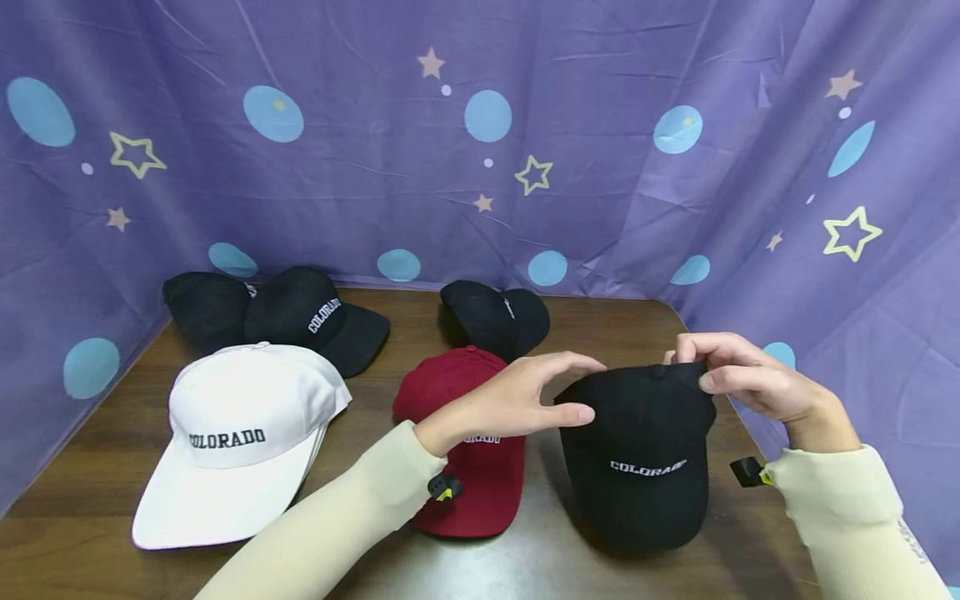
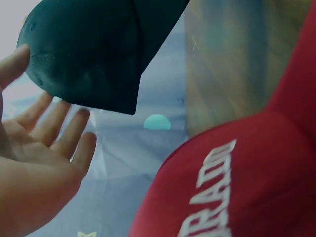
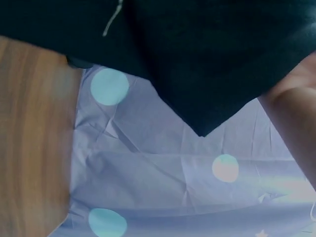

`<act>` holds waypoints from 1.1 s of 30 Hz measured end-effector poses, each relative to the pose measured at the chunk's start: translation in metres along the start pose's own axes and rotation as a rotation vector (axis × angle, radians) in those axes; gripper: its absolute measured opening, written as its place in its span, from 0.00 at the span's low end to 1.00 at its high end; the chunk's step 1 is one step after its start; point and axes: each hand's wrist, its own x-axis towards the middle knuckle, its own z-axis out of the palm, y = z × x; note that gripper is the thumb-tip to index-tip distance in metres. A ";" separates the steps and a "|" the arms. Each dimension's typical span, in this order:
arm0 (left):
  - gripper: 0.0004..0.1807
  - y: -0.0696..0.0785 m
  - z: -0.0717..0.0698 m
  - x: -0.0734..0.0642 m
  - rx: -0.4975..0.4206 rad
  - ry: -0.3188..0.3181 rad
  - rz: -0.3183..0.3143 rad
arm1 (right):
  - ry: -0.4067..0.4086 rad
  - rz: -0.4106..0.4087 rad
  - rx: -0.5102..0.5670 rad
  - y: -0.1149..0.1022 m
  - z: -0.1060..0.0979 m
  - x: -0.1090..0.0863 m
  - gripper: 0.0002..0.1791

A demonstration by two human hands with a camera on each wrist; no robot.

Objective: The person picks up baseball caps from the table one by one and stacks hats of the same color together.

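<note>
A black cap (image 1: pixel 637 433) with white COLORADO lettering is raised at the right, its brim pointing down toward the person. Thumb and fingers of the right hand (image 1: pixel 757 387) pinch its crown on the upper right side. At the opposite side is the left hand (image 1: pixel 517 392), thumb and fingers spread, fingertips right at the crown's edge. In the left wrist view the left hand's loosely bent fingers (image 2: pixel 66 126) show beside the dark crown. Part of the right hand is hidden behind the fabric in the right wrist view. Below the left forearm lies a red cap (image 1: pixel 480 492), partly covered.
White caps (image 1: pixel 247 400), nested together, lie on the wooden table (image 1: pixel 360 533) at the left. Behind them rest two black caps (image 1: pixel 292 308). Another black cap (image 1: pixel 480 312) sits at the back middle. A purple patterned curtain (image 1: pixel 585 225) encloses the table's back and sides.
</note>
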 end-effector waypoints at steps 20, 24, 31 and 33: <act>0.07 -0.017 0.029 0.001 -0.162 -0.120 -0.119 | 0.112 0.256 -0.165 0.024 0.006 -0.032 0.18; 0.06 -0.017 0.034 0.005 -0.161 -0.037 -0.166 | 0.195 0.361 -0.320 0.021 0.009 -0.043 0.16; 0.07 -0.018 0.046 0.021 -0.154 0.049 -0.215 | 0.339 0.435 -0.423 0.025 0.006 -0.059 0.15; 0.08 -0.018 0.049 0.029 -0.157 0.073 -0.241 | 0.389 0.443 -0.436 0.026 0.003 -0.063 0.16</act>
